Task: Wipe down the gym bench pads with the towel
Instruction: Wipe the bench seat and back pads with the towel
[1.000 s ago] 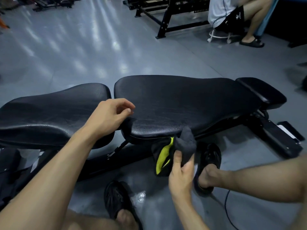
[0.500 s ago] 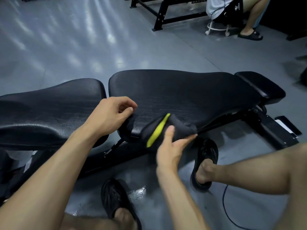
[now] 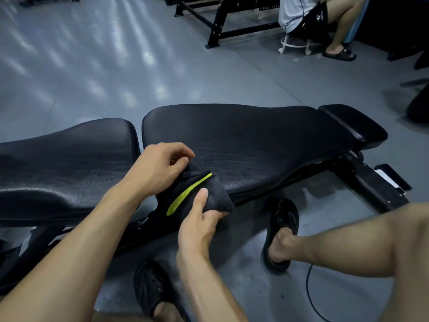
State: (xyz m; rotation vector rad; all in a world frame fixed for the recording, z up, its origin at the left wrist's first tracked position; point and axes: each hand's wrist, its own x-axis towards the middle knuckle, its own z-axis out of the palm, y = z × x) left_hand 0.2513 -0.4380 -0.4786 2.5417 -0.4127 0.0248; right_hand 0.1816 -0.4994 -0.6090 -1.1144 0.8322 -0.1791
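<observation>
Your right hand [image 3: 199, 225] grips the towel [image 3: 197, 196], thumb pressed flat on top and fingers curled under its rounded, bunched end. The towel is a dark, soft, matte cloth with a bright yellow-green strip curving along one fold; it lies at the near edge of the long pad [image 3: 250, 145], touching it. Your left hand [image 3: 157, 168] pinches the towel's upper corner between curled fingers and thumb, over that same pad close to the gap.

The long pad is black, grained vinyl with a faint sheen, broad and tapering to rounded corners. The seat pad [image 3: 62, 163] to the left is the same material, saddle-shaped, apart from it by a narrow gap. A small head pad [image 3: 352, 126] sits at the far right end, blocky and smoother. The frame [image 3: 371, 182] below is black metal.

Beyond, on the glossy grey floor [image 3: 92, 66], another person [image 3: 308, 15] sits on a white stool [image 3: 294, 44].
</observation>
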